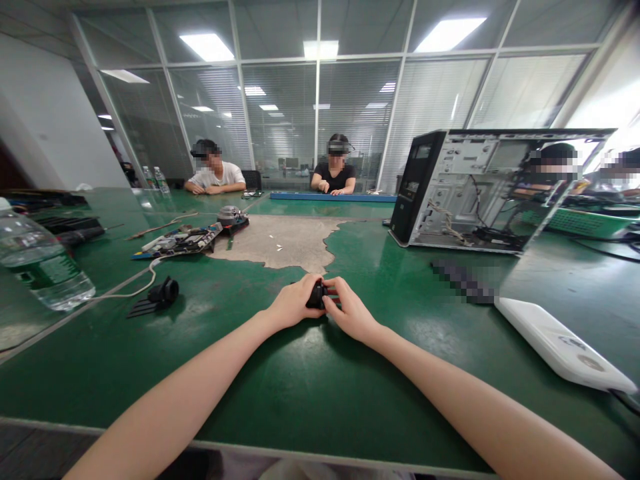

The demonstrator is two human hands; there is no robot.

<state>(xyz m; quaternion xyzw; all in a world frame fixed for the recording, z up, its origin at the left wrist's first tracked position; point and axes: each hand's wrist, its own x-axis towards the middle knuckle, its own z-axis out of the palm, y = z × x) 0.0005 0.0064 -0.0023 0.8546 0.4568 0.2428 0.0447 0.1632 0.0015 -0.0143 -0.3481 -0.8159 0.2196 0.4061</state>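
Near the middle of the green table (280, 387), a small black object (316, 295) sits between my two hands. My left hand (296, 301) is wrapped round its left side, thumb low and fingers over the top. From the right, the bent fingers of my right hand (349, 309) press on the same object. Its underside and much of its shape are hidden by my fingers. To the left lies a black part with a round end and flat prongs (163, 293), touched by neither hand.
An open computer case (465, 193) stands at the right, with a white power-bank-like device (565, 343) nearer. Circuit boards (183, 240) and a water bottle (45, 263) are at the left. Two people sit across the table; others are behind the case.
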